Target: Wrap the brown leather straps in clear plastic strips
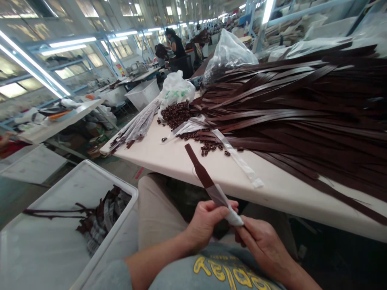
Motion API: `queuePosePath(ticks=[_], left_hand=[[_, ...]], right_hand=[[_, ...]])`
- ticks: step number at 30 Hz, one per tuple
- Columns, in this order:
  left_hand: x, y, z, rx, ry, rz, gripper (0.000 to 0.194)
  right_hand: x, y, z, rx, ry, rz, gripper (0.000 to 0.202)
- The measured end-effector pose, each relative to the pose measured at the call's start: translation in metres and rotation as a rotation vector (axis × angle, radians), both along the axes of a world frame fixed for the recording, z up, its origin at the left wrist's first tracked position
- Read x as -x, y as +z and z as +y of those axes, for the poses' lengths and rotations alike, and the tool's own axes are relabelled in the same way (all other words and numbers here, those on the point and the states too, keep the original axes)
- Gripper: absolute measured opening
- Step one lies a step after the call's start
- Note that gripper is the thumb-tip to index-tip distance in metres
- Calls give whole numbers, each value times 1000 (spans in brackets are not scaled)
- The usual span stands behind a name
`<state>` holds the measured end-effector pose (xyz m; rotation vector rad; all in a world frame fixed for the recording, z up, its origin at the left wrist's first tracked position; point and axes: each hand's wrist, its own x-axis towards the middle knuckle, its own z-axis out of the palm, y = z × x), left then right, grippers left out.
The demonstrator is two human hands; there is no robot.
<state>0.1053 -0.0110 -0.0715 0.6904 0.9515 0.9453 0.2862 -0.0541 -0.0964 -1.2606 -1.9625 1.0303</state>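
Over my lap I hold a dark brown leather strap [202, 172] whose bare, narrowed end points up and away toward the table edge. A translucent white plastic sleeve [218, 196] covers its lower part. My left hand [206, 219] pinches the sleeved strap between thumb and fingers. Just below and to the right, my right hand [256, 237] is closed around the lower end of the sleeve; its fingertips are partly hidden. On the table beyond lies a flat plastic sleeve [238, 159], next to a heap of small brown loops [177, 114].
A big pile of brown straps [302, 104] covers the table's right side. Sleeved straps [136, 127] lie at the left end of the white table [163, 161]. A white bin [111, 171] with straps inside stands at my left. Another person [177, 44] works farther back.
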Motion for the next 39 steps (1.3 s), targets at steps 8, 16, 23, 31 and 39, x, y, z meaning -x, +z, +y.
queuePosePath(ticks=[8,16,23,31,39], left_hand=[[8,18,19,-118,156,-156,41],[-5,-3,-3,-41,-44,73,22],[-9,5,-6,-14,-120,130,29],[1,0,8,-173,4,219,21],[42,24,38,-275,19,330,29]], right_hand=[[-10,-3,-5,-16,83,-49,45],[-11,6,3,125,36,8,40],[-5,21,13,204,39,232,27],[-25,-2,-5,307,-1,32,36],[-93,-14,-44,537,60,108,42]])
